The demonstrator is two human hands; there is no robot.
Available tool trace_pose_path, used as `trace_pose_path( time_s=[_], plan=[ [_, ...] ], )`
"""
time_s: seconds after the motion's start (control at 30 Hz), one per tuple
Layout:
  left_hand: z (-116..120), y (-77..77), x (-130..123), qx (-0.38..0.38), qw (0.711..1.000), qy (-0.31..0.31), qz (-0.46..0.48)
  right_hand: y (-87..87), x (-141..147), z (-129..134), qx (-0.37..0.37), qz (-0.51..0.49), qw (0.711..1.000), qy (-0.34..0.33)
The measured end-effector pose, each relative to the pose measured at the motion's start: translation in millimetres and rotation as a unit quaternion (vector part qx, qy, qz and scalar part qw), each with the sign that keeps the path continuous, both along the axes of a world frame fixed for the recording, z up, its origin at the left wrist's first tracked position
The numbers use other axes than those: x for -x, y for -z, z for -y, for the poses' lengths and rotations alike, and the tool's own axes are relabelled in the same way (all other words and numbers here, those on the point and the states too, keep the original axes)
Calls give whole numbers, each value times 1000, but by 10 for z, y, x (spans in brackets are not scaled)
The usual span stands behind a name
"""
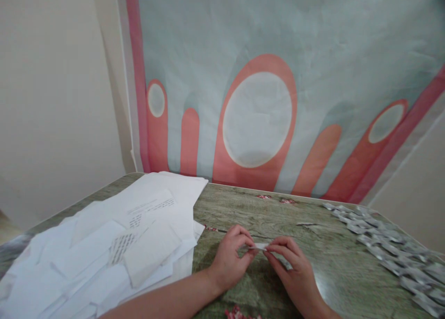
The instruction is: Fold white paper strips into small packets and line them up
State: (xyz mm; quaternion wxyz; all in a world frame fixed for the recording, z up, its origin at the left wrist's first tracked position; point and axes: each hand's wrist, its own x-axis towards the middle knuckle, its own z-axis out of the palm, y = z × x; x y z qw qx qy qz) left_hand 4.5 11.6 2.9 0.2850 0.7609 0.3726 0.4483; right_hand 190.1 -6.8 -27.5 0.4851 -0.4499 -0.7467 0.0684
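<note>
Between my two hands, just above the table, is a small narrow strip of folded white paper. My left hand pinches its left end between thumb and fingers. The right end is pinched by my right hand, thumb below and fingers above. To the left of my left hand lies a wide spread of white paper sheets and cut pieces, some with printed text. Over at the right, chains of folded grey-white paper links run along the table.
The table has a green-grey wood-grain top with reddish flower patterns. Behind its far edge hangs a large grey-green and red backdrop. A pale wall stands at the left.
</note>
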Motion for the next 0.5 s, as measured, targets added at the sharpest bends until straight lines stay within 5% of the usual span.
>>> trace_pose_path(
  time_s=[0.5],
  plan=[
    [-21,8,15,-16,1000,16,-3,-49,7,19,49,4,999,-13]
  ],
)
